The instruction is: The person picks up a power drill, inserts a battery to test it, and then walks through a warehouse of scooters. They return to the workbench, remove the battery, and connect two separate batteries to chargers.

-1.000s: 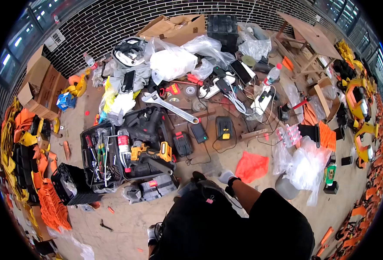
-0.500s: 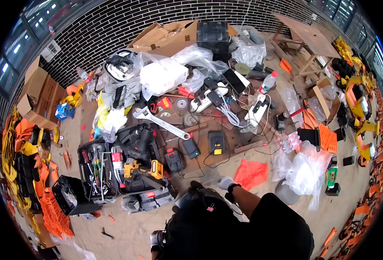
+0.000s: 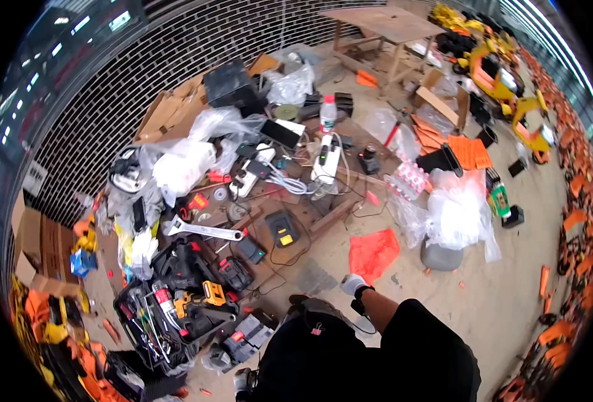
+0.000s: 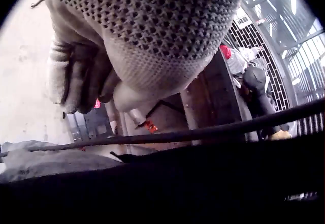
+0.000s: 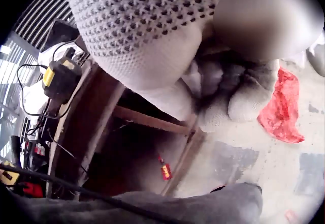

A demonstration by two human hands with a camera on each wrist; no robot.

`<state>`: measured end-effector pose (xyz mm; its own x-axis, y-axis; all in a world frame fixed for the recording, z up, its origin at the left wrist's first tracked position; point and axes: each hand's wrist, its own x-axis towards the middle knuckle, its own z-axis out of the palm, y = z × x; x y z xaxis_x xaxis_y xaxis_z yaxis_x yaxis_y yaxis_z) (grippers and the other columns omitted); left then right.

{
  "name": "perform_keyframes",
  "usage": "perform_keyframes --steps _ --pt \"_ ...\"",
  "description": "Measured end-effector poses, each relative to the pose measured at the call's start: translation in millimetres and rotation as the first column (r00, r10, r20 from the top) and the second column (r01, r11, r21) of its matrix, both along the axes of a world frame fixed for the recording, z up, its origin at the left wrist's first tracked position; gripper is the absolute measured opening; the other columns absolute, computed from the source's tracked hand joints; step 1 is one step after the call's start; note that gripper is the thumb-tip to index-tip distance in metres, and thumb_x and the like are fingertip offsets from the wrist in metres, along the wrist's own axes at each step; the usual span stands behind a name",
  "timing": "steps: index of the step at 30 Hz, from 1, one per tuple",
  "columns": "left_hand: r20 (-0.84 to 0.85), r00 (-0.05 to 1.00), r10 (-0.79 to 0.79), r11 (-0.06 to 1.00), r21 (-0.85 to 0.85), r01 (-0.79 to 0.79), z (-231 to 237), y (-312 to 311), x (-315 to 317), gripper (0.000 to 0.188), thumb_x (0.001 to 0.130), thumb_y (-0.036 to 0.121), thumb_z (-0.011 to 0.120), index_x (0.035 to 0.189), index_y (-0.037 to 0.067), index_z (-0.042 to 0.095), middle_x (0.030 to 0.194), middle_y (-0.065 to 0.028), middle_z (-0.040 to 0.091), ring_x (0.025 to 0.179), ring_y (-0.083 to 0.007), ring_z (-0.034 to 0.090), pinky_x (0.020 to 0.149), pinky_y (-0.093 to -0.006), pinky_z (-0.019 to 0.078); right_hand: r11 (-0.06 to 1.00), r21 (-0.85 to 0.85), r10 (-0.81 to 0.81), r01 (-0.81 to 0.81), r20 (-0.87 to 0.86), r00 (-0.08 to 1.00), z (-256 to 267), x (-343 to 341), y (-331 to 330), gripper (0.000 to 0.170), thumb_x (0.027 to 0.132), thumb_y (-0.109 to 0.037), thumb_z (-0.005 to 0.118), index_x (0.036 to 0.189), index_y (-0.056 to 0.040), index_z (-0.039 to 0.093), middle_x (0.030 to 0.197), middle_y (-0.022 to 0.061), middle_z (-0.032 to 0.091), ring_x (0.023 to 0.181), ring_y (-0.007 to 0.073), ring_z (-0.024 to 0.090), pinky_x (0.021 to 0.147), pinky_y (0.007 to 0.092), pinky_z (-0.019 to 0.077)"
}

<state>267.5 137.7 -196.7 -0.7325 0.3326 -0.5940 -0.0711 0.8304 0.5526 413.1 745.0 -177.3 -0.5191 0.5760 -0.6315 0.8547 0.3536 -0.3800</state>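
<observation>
My left hand [image 3: 241, 380], in a white knit glove, hangs low beside my dark clothing. Its fingers [image 4: 81, 79] droop loosely in the left wrist view, holding nothing. The gloved right hand [image 3: 352, 284] hangs in front of me, empty, fingers [image 5: 238, 99] loosely bent. Nearest to it in the head view is a crumpled red plastic sheet [image 3: 374, 254] on the floor. To the left, an open black toolbox [image 3: 123, 315] holds hand tools, a bottle and a yellow cordless drill [image 3: 212, 293]. A large adjustable wrench [image 3: 206, 230], a battery pack [image 3: 234, 271] and a charger [image 3: 281, 228] lie beyond.
A low, cluttered work surface carries white power strips [image 3: 326, 161], cables, plastic bags [image 3: 182, 164] and an upright bottle [image 3: 328, 115]. On the right, a filled clear bag [image 3: 458, 211] rests on a grey bucket [image 3: 442, 256]. A wooden table [image 3: 383, 23] stands at the back.
The head view has turned to the right, so the toolbox, wrench and clutter sit further left in the picture. Both hands still hang empty.
</observation>
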Motion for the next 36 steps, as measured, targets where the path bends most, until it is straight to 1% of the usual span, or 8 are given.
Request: perform_keyframes --steps 3,4,6,14,16,30,33,36 --pt "0.146 0.937 0.318 0.931 0.138 -0.338 133.4 91.5 -21.4 0.014 0.083 0.009 0.062 0.09 -0.003 0.063 0.076 -0.0155 0.066 0.061 -0.0234 0.066 0.052 -0.0321 0.0554 0.995 0.024 -0.094 0.092 0.077 0.993 -3.6 37.8 -21.8 0.035 0.08 -0.034 0.06 0.103 -0.0103 0.072 0.102 0.0165 0.07 0.098 0.0323 0.067 0.086 0.039 0.053" --pt "-0.309 0.908 -0.282 0.931 0.14 0.337 92.7 57.3 -37.4 0.016 0.083 0.01 0.06 0.088 -0.005 0.06 0.073 -0.0148 0.064 0.058 -0.0249 0.065 0.048 -0.0343 0.0545 0.991 0.042 -0.131 0.129 0.069 0.989 -0.6 47.0 -27.3 0.035 0.08 -0.034 0.06 0.103 -0.0103 0.072 0.102 0.0165 0.07 0.098 0.0323 0.067 0.086 0.039 0.053" --pt "0.298 0.86 0.415 0.824 0.278 -0.494 77.9 72.4 -44.7 0.016 0.084 0.011 0.06 0.088 -0.005 0.06 0.073 -0.0132 0.064 0.059 -0.0231 0.065 0.05 -0.0337 0.0541 0.992 0.022 -0.116 0.121 -0.171 0.979 0.4 64.2 -41.0 0.036 0.081 -0.034 0.059 0.103 -0.0085 0.071 0.101 0.0173 0.07 0.097 0.0324 0.067 0.085 0.0392 0.0531" --pt "0.063 0.998 -0.021 0.887 0.461 -0.01 170.8 182.9 -21.9 0.012 0.089 0.009 0.06 0.096 -0.001 0.062 0.076 -0.0077 0.064 0.058 -0.0135 0.058 0.052 -0.0275 0.0476 0.978 -0.173 -0.199 0.117 -0.603 0.772 205.7 56.9 -168.1 0.048 0.084 -0.046 0.058 0.099 -0.0017 0.066 0.098 0.0231 0.067 0.094 0.0404 0.064 0.084 0.0445 0.0505" --pt "-0.284 0.922 -0.262 0.785 0.494 0.375 147.1 201.3 -23.7 0.013 0.091 0.008 0.058 0.101 0.0 0.061 0.079 -0.006 0.063 0.067 -0.0113 0.057 0.06 -0.0254 0.0475 0.988 -0.138 -0.048 -0.065 -0.684 0.728 226.7 57.8 -211.8 0.044 0.09 -0.046 0.057 0.101 -0.0048 0.066 0.084 0.0112 0.069 0.073 0.0207 0.066 0.069 0.0372 0.0524" --pt "-0.155 0.902 -0.402 0.572 0.727 0.38 293.2 297.3 157.3 0.02 0.095 0.008 0.053 0.11 -0.005 0.058 0.088 -0.0084 0.063 0.074 -0.0143 0.061 0.069 -0.0278 0.0518 0.778 -0.605 -0.339 -0.17 -0.632 0.697 292.9 167.1 -320.2 0.05 0.091 -0.045 0.061 0.117 -0.0023 0.056 0.089 0.0064 0.065 0.068 0.0133 0.064 0.056 0.0265 0.0538" --pt "0.24 0.904 -0.354 0.554 0.832 -0.004 308.7 301.5 188.4 0.017 0.097 0.012 0.053 0.107 0.0 0.059 0.088 -0.0085 0.064 0.073 -0.0138 0.06 0.065 -0.0272 0.0503 0.803 -0.568 -0.33 -0.18 -0.675 0.66 292.0 195.8 -318.1 0.047 0.09 -0.042 0.062 0.117 -0.0037 0.057 0.092 0.006 0.064 0.072 0.0132 0.062 0.058 0.0271 0.0537" --pt "0.712 0.552 -0.435 0.449 0.702 -0.553 308.3 312.6 216.2 0.018 0.098 0.02 0.055 0.108 0.007 0.062 0.091 -0.0049 0.067 0.075 -0.0141 0.061 0.065 -0.0292 0.0508 0.821 -0.547 -0.324 -0.164 -0.683 0.655 287.7 236.2 -315.5 0.045 0.09 -0.041 0.063 0.116 -0.0046 0.057 0.092 0.0054 0.064 0.075 0.0131 0.061 0.061 0.0279 0.0525"
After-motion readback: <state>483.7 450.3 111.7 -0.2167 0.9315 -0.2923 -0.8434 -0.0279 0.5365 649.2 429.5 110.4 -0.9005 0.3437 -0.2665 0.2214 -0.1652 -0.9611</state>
